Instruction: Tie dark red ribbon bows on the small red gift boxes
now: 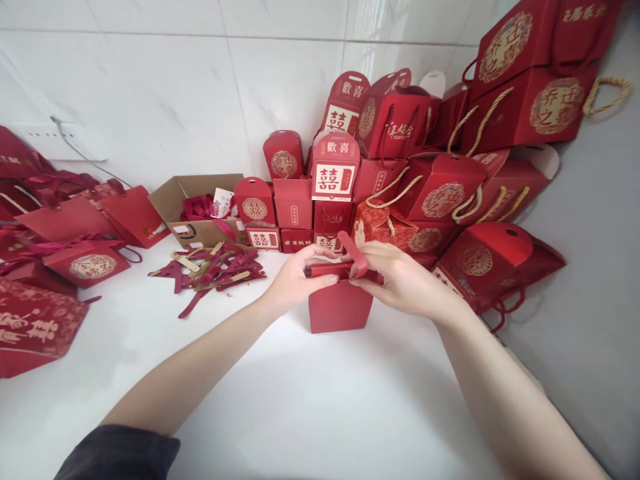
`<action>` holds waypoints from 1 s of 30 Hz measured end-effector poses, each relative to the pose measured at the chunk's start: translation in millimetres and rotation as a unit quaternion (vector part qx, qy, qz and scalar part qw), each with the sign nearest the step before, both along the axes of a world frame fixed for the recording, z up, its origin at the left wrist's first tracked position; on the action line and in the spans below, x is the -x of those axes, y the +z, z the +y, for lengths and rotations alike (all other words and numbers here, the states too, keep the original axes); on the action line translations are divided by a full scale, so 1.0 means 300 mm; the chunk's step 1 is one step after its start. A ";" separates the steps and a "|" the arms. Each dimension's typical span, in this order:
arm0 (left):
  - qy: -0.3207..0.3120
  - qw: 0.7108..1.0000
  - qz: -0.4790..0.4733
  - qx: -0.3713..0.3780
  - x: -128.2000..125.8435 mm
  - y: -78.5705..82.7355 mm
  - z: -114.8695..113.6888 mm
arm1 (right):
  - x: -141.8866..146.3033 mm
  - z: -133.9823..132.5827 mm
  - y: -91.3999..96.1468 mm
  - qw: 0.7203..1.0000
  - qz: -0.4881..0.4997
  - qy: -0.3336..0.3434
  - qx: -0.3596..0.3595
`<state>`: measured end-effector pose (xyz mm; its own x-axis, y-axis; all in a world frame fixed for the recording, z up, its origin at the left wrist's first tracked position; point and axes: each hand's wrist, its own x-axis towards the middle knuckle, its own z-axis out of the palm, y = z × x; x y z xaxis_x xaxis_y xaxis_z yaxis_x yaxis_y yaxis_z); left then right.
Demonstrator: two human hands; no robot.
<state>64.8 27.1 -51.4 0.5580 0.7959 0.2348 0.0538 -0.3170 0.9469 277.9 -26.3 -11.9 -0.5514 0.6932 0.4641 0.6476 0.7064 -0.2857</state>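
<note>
Nearest us is our dark sleeve (pixel 120 453), at 7 o'clock in the view, and both bare forearms run up from there across the white bench (pixel 300 400) to meet near the middle. There a small red box (pixel 340 310) stands upright on the bench, its top open. Our left hand (pixel 295 280) grips the box's top edge from 9 o'clock, the fingers curled together over the rim and the thumb along the front. Our right hand (pixel 400 280) comes in from 3 o'clock and pinches a red flap (pixel 353 257) at the top between thumb and fingers; the flap stands tilted above the opening.

At 10 o'clock from the box, near it, we see a loose heap of red and gold strips (pixel 215 270) lying on the bench. Just behind the heap sits an open brown carton (pixel 200 200) with red bits inside. At 9 o'clock, well apart, red bags (pixel 85 227) lie tipped over one another. From 12 to 2 o'clock, a stack (pixel 440 187) of red gift boxes rises against the tiled wall (pixel 175 80), some with gold rope handles (pixel 607 90); its nearest boxes stand just behind our hands. A grey cable (pixel 75 143) hangs down the wall at 10 o'clock.
</note>
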 end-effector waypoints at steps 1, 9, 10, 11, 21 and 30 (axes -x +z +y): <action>0.000 1.000 0.001 -0.005 -0.002 -0.001 0.001 | 0.000 0.000 0.002 1.000 -0.001 -0.003 0.002; 0.001 0.996 0.068 -0.063 -0.001 0.036 -0.035 | 0.012 -0.024 0.005 0.998 -0.006 -0.034 0.045; 0.000 0.995 0.074 -0.067 0.000 0.040 -0.039 | 0.014 -0.026 0.005 0.998 -0.007 -0.035 0.048; 0.000 0.994 0.080 -0.069 0.000 0.043 -0.043 | 0.016 -0.028 0.005 0.998 -0.007 -0.036 0.051; -0.009 0.984 0.148 -0.100 0.004 0.052 -0.057 | 0.019 -0.019 -0.012 0.991 0.081 -0.060 0.086; 0.038 0.986 0.141 -0.077 0.024 0.049 -0.028 | 0.009 -0.040 0.007 0.980 0.170 -0.065 0.077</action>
<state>57.5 18.8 -36.7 0.5593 0.8042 0.2011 0.3361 -0.4417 0.8318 275.2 -38.3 -9.8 -0.2855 0.8239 0.4895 0.5776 0.5555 -0.5981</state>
